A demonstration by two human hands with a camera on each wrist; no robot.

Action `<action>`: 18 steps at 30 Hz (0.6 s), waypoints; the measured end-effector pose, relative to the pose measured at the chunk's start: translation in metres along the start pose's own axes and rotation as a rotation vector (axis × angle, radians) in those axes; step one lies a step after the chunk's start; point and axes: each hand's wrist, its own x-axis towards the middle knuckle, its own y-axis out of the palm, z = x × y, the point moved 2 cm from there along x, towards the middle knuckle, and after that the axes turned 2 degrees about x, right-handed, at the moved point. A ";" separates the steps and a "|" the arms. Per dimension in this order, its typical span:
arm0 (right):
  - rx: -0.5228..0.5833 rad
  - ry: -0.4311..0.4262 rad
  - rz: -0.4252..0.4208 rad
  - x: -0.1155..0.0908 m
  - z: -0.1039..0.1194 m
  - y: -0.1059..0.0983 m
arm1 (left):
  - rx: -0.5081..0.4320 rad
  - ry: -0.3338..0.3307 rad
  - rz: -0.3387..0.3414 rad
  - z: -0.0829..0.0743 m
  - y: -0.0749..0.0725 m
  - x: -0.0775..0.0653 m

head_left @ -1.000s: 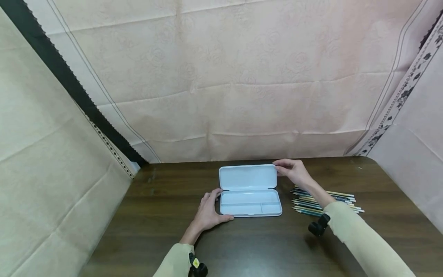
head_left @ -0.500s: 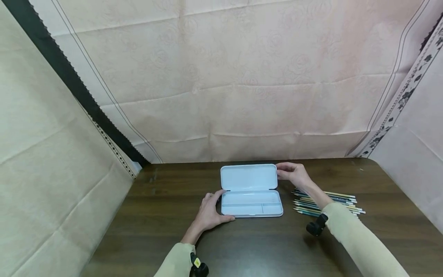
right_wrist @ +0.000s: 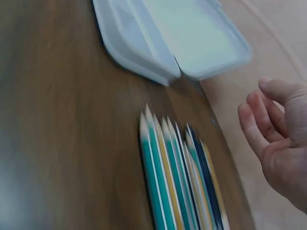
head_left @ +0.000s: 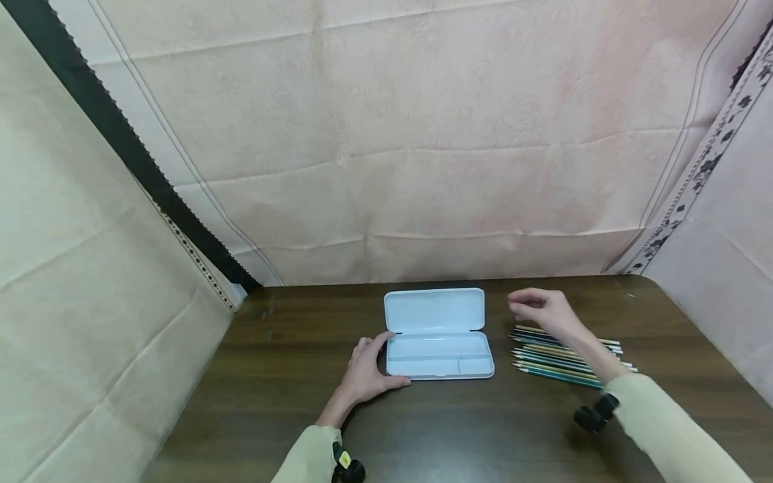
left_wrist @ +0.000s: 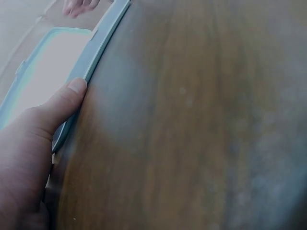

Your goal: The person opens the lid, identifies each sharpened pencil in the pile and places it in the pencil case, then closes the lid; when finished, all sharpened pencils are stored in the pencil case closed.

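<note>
A light blue pencil case (head_left: 417, 367) lies on the table with its lid (head_left: 435, 310) raised back. Its shallow compartments hold nothing. My left hand (head_left: 364, 377) grips the left end, thumb at the front edge and index finger near the hinge; the left wrist view shows the thumb (left_wrist: 67, 98) along the rim. Beyond the case's right side, my right hand (head_left: 546, 312) hovers with loosely bent fingers and nothing in them. Several sharpened pencils (head_left: 558, 362), green, yellow and dark, lie side by side below it. In the right wrist view their points (right_wrist: 146, 115) face the case.
The brown wooden table (head_left: 447, 429) ends at a back edge close behind the lid. Pale cloth (head_left: 423, 168) hangs behind it and at both sides. A small black camera (head_left: 594, 412) sits on the right wrist.
My right hand has let go of the lid's right edge and moved right, over the far side of the pencils. The left hand stays on the case, and the lid stays open.
</note>
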 end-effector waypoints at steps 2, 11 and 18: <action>-0.117 -0.062 0.015 -0.022 0.002 -0.016 | -0.010 -0.005 -0.005 -0.001 0.000 -0.001; -0.451 -0.324 -0.032 -0.115 -0.016 -0.057 | -0.006 -0.010 -0.014 0.001 -0.001 -0.002; -0.523 -0.382 -0.104 -0.145 -0.032 -0.063 | -0.016 -0.003 -0.006 0.002 0.004 0.001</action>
